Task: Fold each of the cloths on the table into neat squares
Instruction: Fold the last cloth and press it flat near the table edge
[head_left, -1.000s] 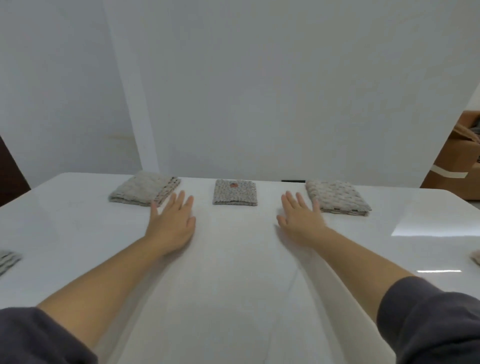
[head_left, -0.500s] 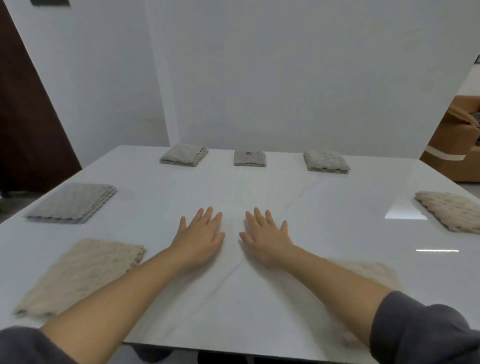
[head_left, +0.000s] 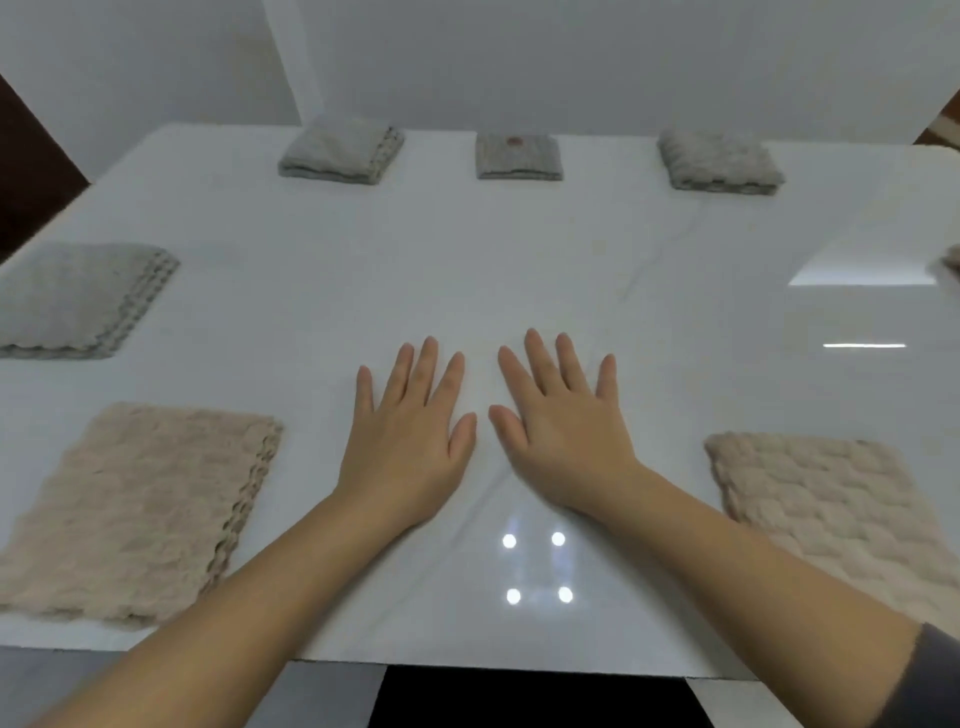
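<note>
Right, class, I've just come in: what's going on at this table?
A person rests the left hand and right hand flat on the glossy white table, holding nothing. Along the far edge sit three small folded grey knitted cloths. A larger grey knitted cloth lies at the left, with a beige knitted cloth near left and a beige knitted cloth near right. These look only partly folded.

The far-right cloth (head_left: 951, 267) was a blurred, cut-off sliver. The big grey cloth (head_left: 78, 301), left beige cloth (head_left: 130, 509) and right beige cloth (head_left: 841, 519) ran partly out of view.
</note>
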